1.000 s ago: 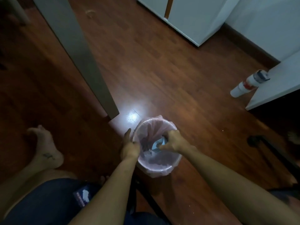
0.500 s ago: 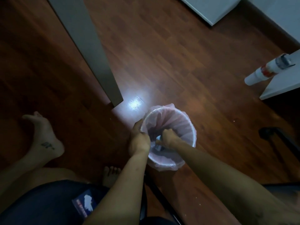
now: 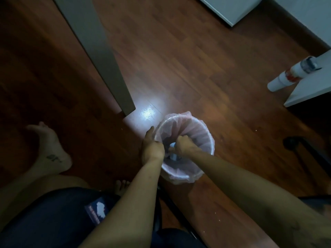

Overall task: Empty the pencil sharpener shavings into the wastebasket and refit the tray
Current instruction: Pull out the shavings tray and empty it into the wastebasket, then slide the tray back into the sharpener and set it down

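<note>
the small pale tray is down inside the wastebasket, mostly hidden under the right hand, whose fingers are closed around it, while the left hand grips the near-left rim with curled fingers. i think shavings may fall on the glossy wooden floor if the tray comes up still tilted, or the thin crinkled pink liner may slip from the round rim. a grey square table leg stands far-left.
</note>
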A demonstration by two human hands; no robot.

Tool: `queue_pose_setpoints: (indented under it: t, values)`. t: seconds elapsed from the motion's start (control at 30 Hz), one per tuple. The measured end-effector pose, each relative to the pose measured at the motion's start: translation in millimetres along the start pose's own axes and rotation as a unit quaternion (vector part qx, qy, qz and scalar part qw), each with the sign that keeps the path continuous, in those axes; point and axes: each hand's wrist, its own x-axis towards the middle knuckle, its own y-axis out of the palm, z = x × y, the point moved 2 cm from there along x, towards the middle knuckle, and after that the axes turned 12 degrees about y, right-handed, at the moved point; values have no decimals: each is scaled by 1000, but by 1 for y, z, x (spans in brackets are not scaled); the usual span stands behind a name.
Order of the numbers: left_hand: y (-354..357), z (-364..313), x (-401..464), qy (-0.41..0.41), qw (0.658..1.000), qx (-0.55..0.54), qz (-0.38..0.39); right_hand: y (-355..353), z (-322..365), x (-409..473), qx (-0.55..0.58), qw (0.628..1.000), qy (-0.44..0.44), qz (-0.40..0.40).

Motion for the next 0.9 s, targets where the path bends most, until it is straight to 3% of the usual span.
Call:
queue_pose_setpoints:
  t: [0.2, 0.37, 0.5, 0.7, 0.9]
  values:
    - [-15, -10, -10, -10, 997, 63, 36, -39, 1, -38, 19, 1000, -21, -13]
    - [-29, -32, -24, 34, 993, 107, 48, -79, 2, -77, 26, 994, -62, -86]
    - [-51, -68, -43, 84, 986, 134, 46, -117, 4, -126, 34, 992, -77, -93]
    - [-102, -133, -86, 157, 976, 148, 18, -174, 22, -203, 44, 984, -96, -143]
    - [-183, -206, -143, 244, 956, 157, -37, -251, 53, -323, 78, 953, -156, -246]
